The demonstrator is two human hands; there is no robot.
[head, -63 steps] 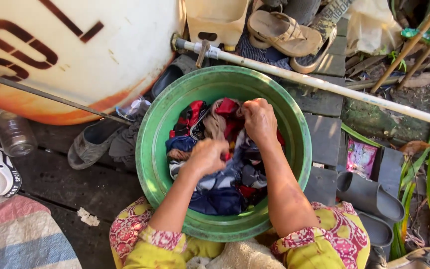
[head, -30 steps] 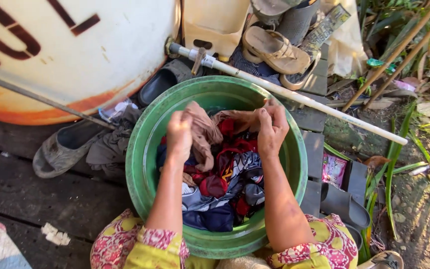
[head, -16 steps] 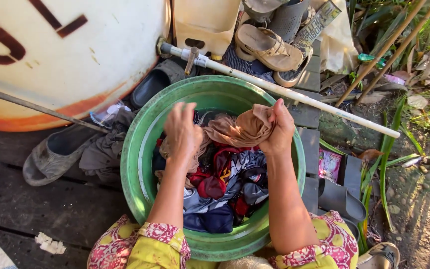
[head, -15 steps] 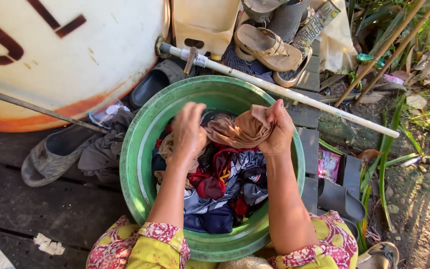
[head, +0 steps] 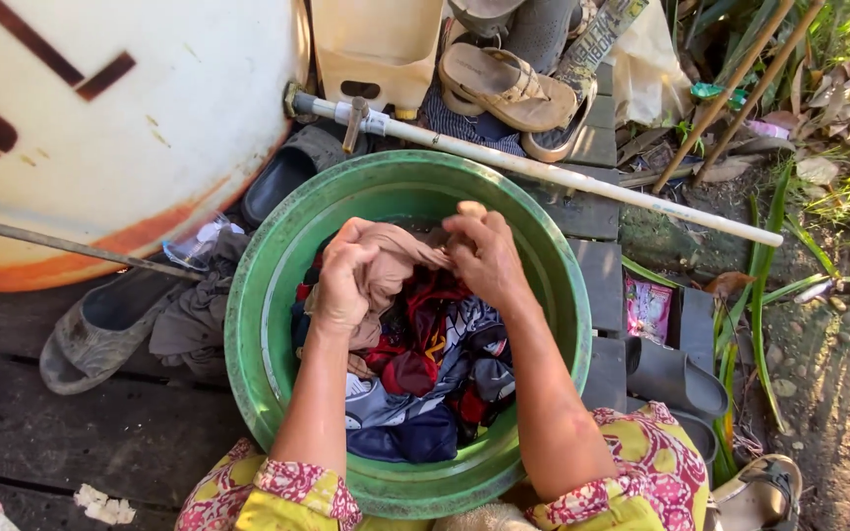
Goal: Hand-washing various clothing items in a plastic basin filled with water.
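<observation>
Both hands, left hand [head: 341,280] and right hand [head: 484,251], bunch a tan cloth [head: 391,261] over the green basin [head: 268,324]; limp, probably wet-heavy, best gripped in folds.

Pink sachet [head: 649,307] right of basin [head: 248,324]

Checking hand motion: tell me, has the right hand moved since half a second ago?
Yes. The right hand moved from the green basin's right rim inward toward the left hand.

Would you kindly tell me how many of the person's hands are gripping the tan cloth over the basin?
2. The left hand and the right hand both clutch the crumpled tan cloth above the round green plastic basin of mixed laundry.
</observation>
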